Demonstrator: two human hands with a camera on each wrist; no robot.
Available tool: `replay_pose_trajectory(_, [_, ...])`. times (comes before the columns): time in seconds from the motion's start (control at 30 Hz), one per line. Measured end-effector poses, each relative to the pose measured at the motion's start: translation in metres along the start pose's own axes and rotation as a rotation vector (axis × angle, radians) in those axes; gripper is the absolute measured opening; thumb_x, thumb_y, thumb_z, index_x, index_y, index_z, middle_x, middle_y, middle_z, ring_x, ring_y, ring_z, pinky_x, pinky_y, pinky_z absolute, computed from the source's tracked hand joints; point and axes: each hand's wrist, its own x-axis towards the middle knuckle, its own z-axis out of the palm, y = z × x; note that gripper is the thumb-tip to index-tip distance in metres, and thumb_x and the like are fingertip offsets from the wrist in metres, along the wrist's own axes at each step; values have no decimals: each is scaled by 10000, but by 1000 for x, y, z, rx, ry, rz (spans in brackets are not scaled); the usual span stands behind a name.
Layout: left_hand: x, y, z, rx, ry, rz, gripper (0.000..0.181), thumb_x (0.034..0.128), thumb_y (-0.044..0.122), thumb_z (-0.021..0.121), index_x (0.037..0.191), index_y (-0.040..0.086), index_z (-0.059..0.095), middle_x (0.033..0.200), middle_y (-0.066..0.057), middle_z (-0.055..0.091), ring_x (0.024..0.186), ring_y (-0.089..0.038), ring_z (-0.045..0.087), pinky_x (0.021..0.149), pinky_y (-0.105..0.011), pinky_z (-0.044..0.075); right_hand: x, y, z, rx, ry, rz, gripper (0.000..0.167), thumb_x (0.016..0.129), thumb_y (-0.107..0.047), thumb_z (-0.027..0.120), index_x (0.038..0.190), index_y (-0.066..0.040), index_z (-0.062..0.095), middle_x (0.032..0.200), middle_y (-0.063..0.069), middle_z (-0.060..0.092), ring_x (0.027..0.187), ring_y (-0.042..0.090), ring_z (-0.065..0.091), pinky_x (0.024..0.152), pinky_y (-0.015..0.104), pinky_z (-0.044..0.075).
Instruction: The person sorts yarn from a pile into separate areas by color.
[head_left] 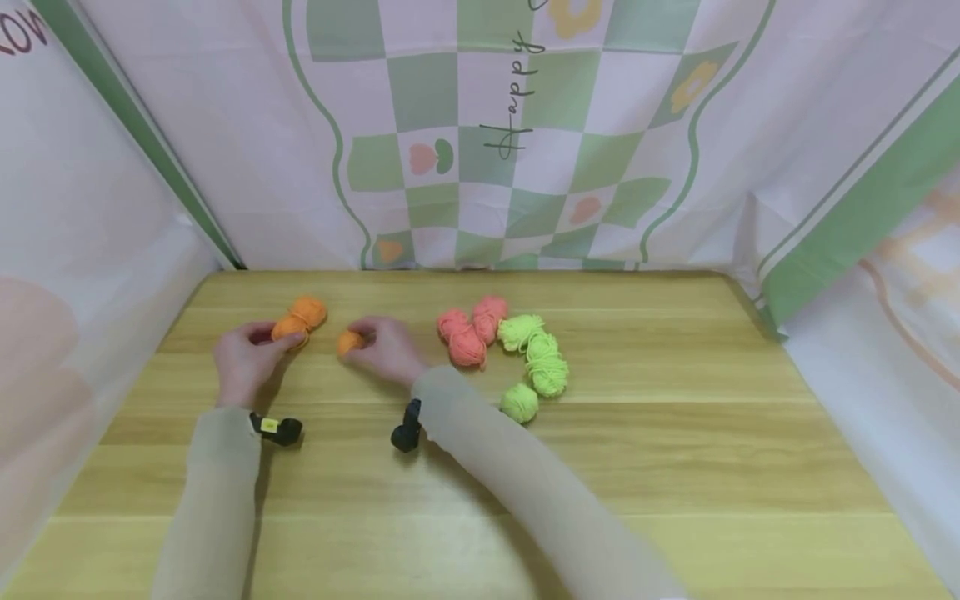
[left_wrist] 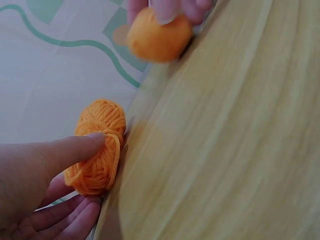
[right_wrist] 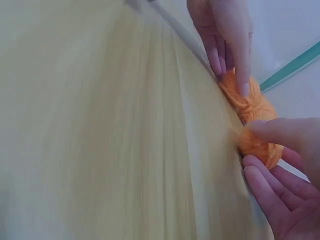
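Wooden boards of the table [head_left: 675,467] stretched before a checked curtain [head_left: 552,150]. At the far left, our left hand [head_left: 249,360] pinched one orange yarn bundle [head_left: 303,315]; near but apart, our right hand [head_left: 388,348] gripped a second orange bundle [head_left: 349,342]. Coral yarn [head_left: 462,337] and green yarn [head_left: 547,367] lay rightward. We judged the step was grouping the orange pieces, the next move calling for a gentle setting-down alongside.

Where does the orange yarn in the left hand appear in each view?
Head: orange yarn, left of centre.
Left wrist: orange yarn, left side, a little below mid-height.
Right wrist: orange yarn, right of centre, just above the orange ball in the right hand.
Shared landmark: the left hand, which grips it in every view.
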Motion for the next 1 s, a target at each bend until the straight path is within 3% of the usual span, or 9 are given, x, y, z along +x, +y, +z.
replay_pose_trajectory(0.2, [-1, 0, 0, -6, 0, 1, 699, 851, 466, 820, 1316, -24, 642, 1238, -210, 656, 1102, -315, 589, 918, -370, 464, 4, -10, 17, 103, 57, 93, 438, 878, -167, 830, 1282, -70, 691, 1207, 29, 705, 1072, 116, 633, 919, 215, 478])
replay_pose_trajectory(0.37, [-2, 0, 1, -31, -2, 6, 653, 864, 413, 825, 1313, -26, 643, 1221, -209, 660, 1084, -306, 598, 909, -344, 471, 4, -17, 22, 241, -26, 134, 620, 907, -112, 785, 1469, -65, 529, 1447, 72, 567, 1174, 178, 627, 957, 262, 496])
replay_pose_trajectory(0.47, [-3, 1, 1, -36, -3, 6, 632, 872, 386, 824, 1314, -25, 639, 1218, -206, 659, 1078, -301, 598, 914, -342, 471, 4, -19, 22, 297, -83, 131, 682, 925, -84, 756, 1526, -43, 438, 1528, 124, 471, 1223, 232, 607, 975, 276, 494])
replay_pose_trajectory(0.63, [-2, 1, 1, -30, -3, 2, 637, 876, 379, 822, 1329, -25, 630, 1227, -206, 656, 1085, -299, 595, 915, -338, 467, 3, -19, 21, 333, -112, 122, 681, 938, -95, 747, 1530, -22, 419, 1523, 152, 470, 1248, 257, 588, 962, 274, 503])
replay_pose_trajectory(0.8, [-2, 0, 0, -28, -4, 4, 685, 875, 408, 815, 1357, -34, 609, 1257, -228, 647, 1109, -318, 599, 939, -381, 471, 3, -21, 13, 330, -94, 114, 684, 932, -156, 770, 1522, -38, 444, 1528, 102, 477, 1305, 277, 542, 970, 301, 506])
replay_pose_trajectory(1.0, [-2, 0, -1, -17, -7, -3, 696, 878, 418, 809, 1369, -29, 601, 1264, -227, 645, 1113, -318, 597, 932, -376, 463, 6, -27, -12, 325, -52, 39, 661, 928, -165, 776, 1505, -44, 475, 1526, 82, 484, 1338, 302, 510, 990, 310, 494])
